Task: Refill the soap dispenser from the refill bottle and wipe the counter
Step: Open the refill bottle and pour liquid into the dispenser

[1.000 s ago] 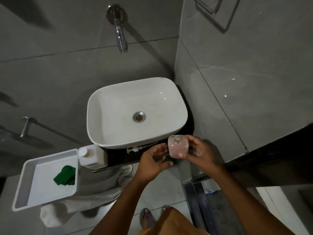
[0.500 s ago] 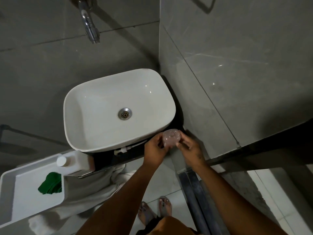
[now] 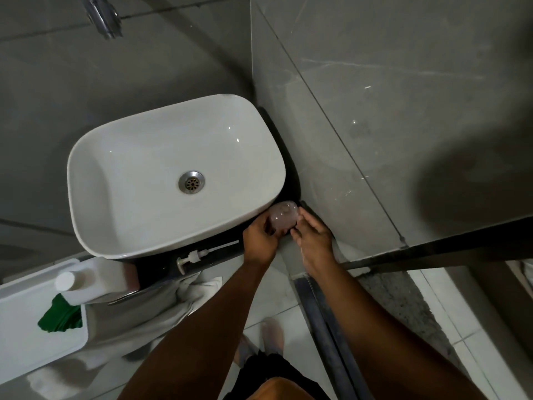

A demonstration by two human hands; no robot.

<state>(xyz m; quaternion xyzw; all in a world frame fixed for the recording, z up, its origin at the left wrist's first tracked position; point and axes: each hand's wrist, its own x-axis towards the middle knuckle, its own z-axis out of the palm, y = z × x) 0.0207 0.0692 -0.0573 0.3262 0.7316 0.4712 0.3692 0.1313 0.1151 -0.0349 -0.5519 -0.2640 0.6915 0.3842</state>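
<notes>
Soap dispenser: the pinkish translucent soap dispenser (image 3: pixel 283 217) stands upright on the dark table (image 3: pixel 230 256) at the sink's near right corner, tucked between the basin and the wall; its pump top is off, so its neck looks open (hard to be sure from above).

Grip: both hands hold it, the left hand (image 3: pixel 259 241) curled round its left flank, the right hand (image 3: pixel 313 241) with fingertips pressed to its right flank.

Key relation: the dispenser sits just ahead of both hands, touching them, its long axis vertical and pointing toward the camera; neither hand is clearly nearer, though the left wraps more of it.

Arm pose: both forearms reach forward and converge on the bottle, wrists level with the table edge.

Pump: the white pump head (image 3: pixel 196 255) with its long dip tube lies flat on the table, left of the left hand, axis running along the sink's front edge.

Refill bottle: the white capped refill bottle (image 3: pixel 86 281) stands at the table's left end, well apart from the hands, the left hand being the nearer.

Cloth: a green cloth (image 3: pixel 59 313) lies in a white tray (image 3: pixel 17 342) beyond that bottle.

Sink: the white sink (image 3: pixel 115 157) is dry-looking, with a tap (image 3: pixel 102 18) above.

Judgement: the dispenser seems placed for filling; fetching the refill bottle probably comes next, a leftward reach.
</notes>
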